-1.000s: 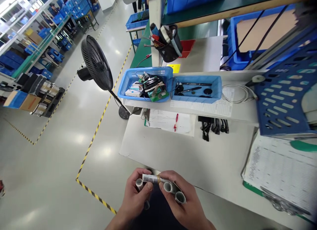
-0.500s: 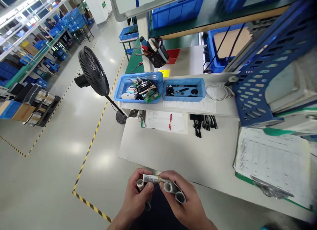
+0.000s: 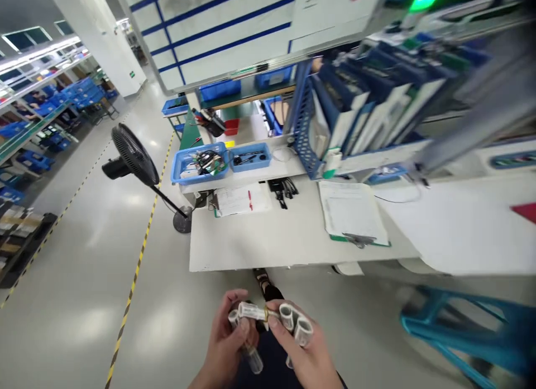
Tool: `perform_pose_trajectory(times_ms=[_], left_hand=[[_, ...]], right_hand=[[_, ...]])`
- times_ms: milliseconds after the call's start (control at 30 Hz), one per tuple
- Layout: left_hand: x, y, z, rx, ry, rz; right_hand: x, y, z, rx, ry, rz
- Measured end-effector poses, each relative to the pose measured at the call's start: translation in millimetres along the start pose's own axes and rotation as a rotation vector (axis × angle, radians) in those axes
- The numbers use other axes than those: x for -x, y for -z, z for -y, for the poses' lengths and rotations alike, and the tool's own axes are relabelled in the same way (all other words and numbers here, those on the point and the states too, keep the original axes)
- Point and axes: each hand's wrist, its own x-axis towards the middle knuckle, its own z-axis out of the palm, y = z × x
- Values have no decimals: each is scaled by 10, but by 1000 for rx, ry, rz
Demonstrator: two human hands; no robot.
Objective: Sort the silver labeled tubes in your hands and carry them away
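In front of my body, my left hand (image 3: 224,341) is closed round a rolled-up paper (image 3: 253,360) that slants downward. Its thumb also presses on a second white roll (image 3: 251,311) with a yellowish rubber band (image 3: 266,313) round its end. My right hand (image 3: 310,350) grips two more paper rolls (image 3: 303,330), their round ends facing up, and its thumb and finger meet the banded roll near the rubber band. Print shows faintly on the rolls; motion blurs the detail.
Beyond my hands stands a white workbench (image 3: 234,244) with a clipboard (image 3: 355,210), black cables (image 3: 282,191) and a blue basket (image 3: 178,168) of parts. A black fan (image 3: 134,154) stands left. A blue stool (image 3: 473,327) is at the right. Blue binders (image 3: 352,93) fill a rack.
My view has swung right and back from the bench, bringing the binders, whiteboard and stool into sight. Both hands still hold the paper rolls, now over the floor.
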Motion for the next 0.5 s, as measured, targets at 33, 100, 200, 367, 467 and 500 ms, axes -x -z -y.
perform_pose_trajectory(times_ms=[33, 100, 200, 367, 467, 500], left_hand=[[47, -70, 29, 58, 24, 15], [115, -245, 95, 106, 73, 50], [175, -576, 237, 72, 80, 156], [301, -1300, 674, 60, 92, 421], [479, -1884, 1130, -3, 79, 470], [562, -2108, 1319, -36, 85, 474]], right_hand=[[107, 27, -41, -112, -66, -58], [302, 125, -105, -309, -145, -161], [604, 369, -109, -476, -157, -292], [1315, 920, 49, -596, -83, -515], [1875, 1399, 114, -564, -16, -648], [2079, 1602, 123, -545, 7, -685]])
